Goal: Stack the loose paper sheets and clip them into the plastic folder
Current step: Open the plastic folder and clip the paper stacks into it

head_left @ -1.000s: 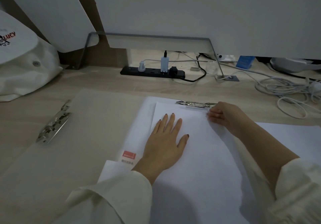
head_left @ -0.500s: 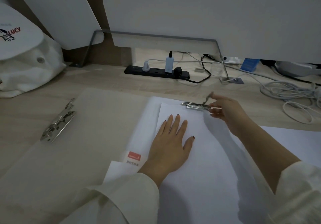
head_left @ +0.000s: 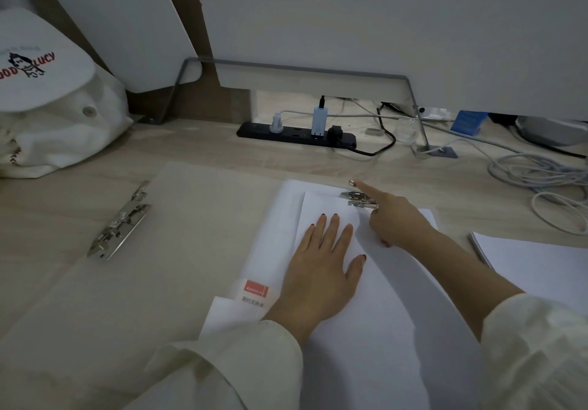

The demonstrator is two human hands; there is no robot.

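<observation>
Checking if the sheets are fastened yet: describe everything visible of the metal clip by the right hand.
The metal clip is a shiny silver clamp lying at the far edge of the paper sheets, on the plastic folder. Its flat base runs along that edge; a thin lever with a looped tip stands raised. The index finger of the right hand touches the lever near the loop. Whether it grips the sheets is unclear.

This is an office-style workspace. A pale wooden desk is backed by white panels. A black power strip (several plugs and adapters in it) lies under a metal riser. Grey cables coil at the right, beside stacked paper, an open plastic folder and a canvas tote bag.
</observation>
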